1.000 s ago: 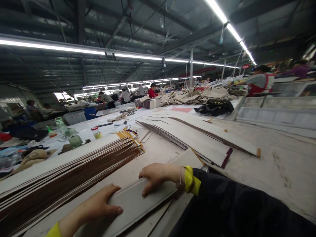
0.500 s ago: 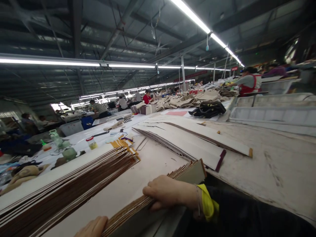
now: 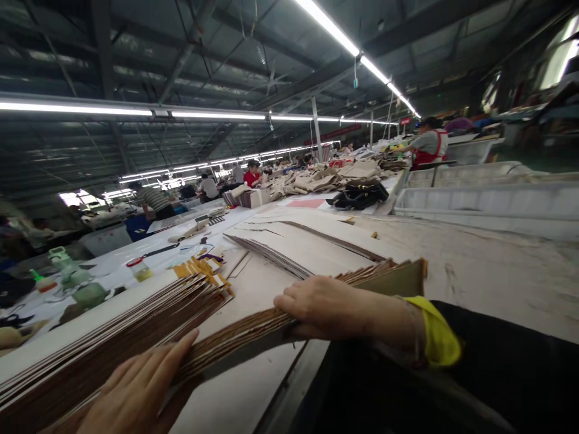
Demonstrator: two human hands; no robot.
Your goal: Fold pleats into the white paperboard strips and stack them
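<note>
Both my hands hold a stack of long, thin panels (image 3: 239,334) with brown layered edges and a grey-green outer face. My right hand (image 3: 321,308) is closed over the stack's upper edge near its far end, fingers on one side. My left hand (image 3: 140,386) grips the near end, thumb side hidden behind the panels. The stack stands on edge and bends slightly between the hands. To its left lies a thick pile of white-topped strips (image 3: 136,307) with brown edges and yellow end tabs. Beyond the right hand, more white strips (image 3: 294,241) lie fanned out.
A jar with a red lid (image 3: 140,269) and green bottles (image 3: 75,277) stand at the left. Beige fabric pieces (image 3: 330,178) and a black bundle (image 3: 359,196) lie further back. White bins (image 3: 479,202) stand at the right. Several people work in the background.
The held stack has been lifted and moved right and away from me, now overlapping the fanned strips. More of my left hand shows. The camera view has turned slightly right.
</note>
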